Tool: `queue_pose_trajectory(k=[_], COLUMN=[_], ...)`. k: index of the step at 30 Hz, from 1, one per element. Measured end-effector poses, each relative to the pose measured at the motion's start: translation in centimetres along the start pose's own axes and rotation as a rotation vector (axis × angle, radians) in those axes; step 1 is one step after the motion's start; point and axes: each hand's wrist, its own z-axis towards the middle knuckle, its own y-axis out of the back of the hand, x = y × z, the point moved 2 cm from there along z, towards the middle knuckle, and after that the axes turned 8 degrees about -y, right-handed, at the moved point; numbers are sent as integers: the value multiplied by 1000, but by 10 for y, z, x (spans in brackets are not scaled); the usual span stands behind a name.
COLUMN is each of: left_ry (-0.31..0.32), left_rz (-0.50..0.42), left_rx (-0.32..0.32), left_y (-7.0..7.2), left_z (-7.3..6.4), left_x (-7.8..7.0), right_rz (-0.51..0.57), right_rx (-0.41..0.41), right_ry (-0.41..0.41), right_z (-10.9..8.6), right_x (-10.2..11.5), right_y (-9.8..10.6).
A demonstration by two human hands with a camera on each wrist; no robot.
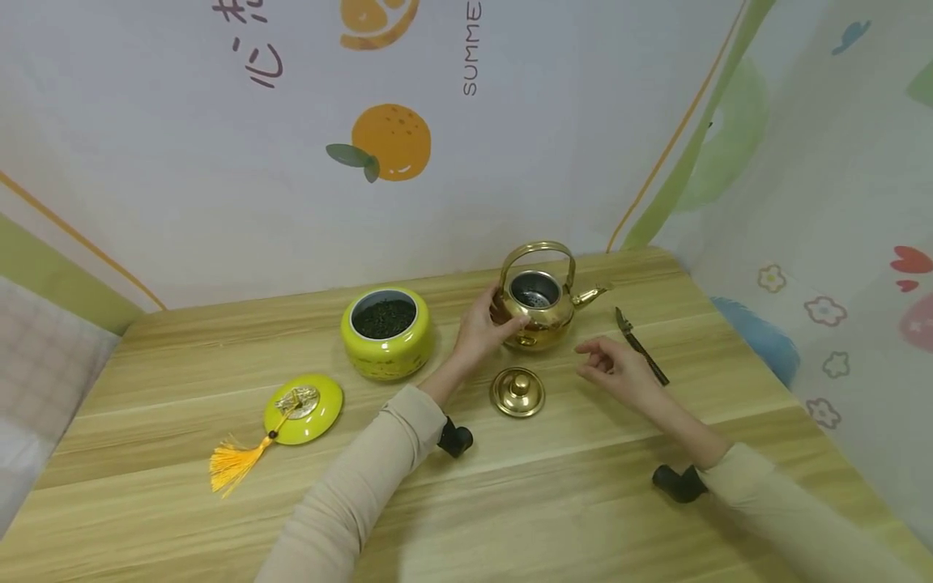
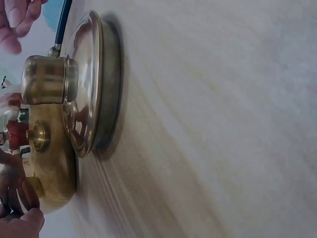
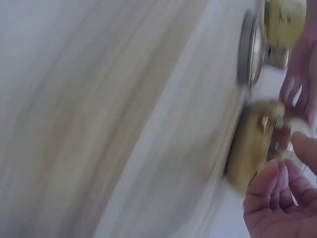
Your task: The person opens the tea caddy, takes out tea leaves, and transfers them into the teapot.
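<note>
In the head view my left hand [image 1: 481,330] holds the left side of a gold-coloured teapot [image 1: 548,332], its thumb lying on the front. The pot stands upright without its lid, its hoop handle raised and its spout pointing right. Some dark bits lie inside. To the right of the pot is my right hand [image 1: 615,371], fingers loosely bent and apart from it, with nothing visible in them. The gold lid [image 1: 519,392], knob upward, lies on the table in front of the pot. The left wrist view shows this lid [image 2: 85,99] close up.
A yellow-green jar [image 1: 389,356] of dark loose leaves stands at left, its tasselled lid [image 1: 318,415] nearer the front. Right of the pot lies a slim dark-handled tool [image 1: 643,348] with a metal tip. The wooden table [image 1: 554,518] meets a printed wall behind.
</note>
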Motion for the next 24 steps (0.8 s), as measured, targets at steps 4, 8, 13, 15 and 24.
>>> queue_pose_trajectory(k=[4, 8, 13, 15, 24], left_ry=[12, 23, 19, 17, 0], left_rz=[-1, 10, 21, 20, 8], left_rx=[-4, -2, -1, -4, -2], left_y=[0, 0, 0, 1, 0], left_z=[0, 0, -2, -2, 0], left_x=[0, 0, -1, -1, 1], right_rz=[58, 56, 52, 39, 8], right_rx=[106, 173, 217, 231, 259], right_ry=[29, 56, 96, 106, 119], right_z=[7, 11, 16, 18, 22], right_x=[11, 17, 22, 25, 28], right_y=[-21, -36, -49, -52, -64])
